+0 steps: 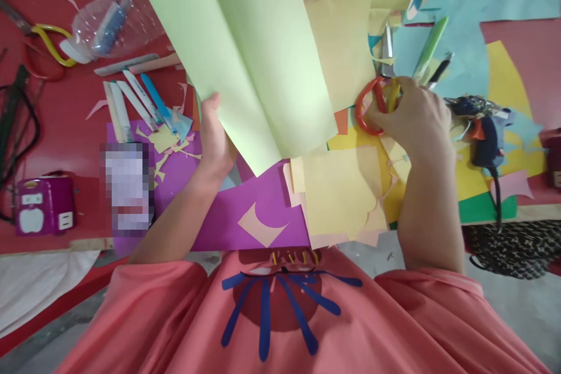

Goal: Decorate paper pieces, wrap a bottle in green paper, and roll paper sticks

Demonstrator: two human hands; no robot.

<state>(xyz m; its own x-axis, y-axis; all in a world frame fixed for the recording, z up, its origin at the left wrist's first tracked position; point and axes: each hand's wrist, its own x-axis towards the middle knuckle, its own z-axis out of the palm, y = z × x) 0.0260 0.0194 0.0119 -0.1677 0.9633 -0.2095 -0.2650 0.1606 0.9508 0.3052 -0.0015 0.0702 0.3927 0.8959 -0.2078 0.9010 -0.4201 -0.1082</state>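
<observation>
My left hand (pixel 215 137) grips the lower left edge of a large light green paper sheet (pixel 280 82), its thumb over the front. A crease runs down the middle of the sheet. On the right, my right hand (pixel 416 114) has its fingers closed at the handles of a pair of scissors (pixel 372 111), one loop red and one yellow. The blades (pixel 387 49) point away from me. Close below the green sheet lies a pale yellow paper piece (pixel 344 190) over purple paper (pixel 214 228).
Several markers (pixel 135 99), a phone (pixel 129 187) and a purple box (pixel 46 204) lie on the left, near a plastic bottle (pixel 114 26) and other scissors (pixel 55 44). A glue gun (pixel 488 134), a green cutter (pixel 432 47) and paper scraps surround my right hand.
</observation>
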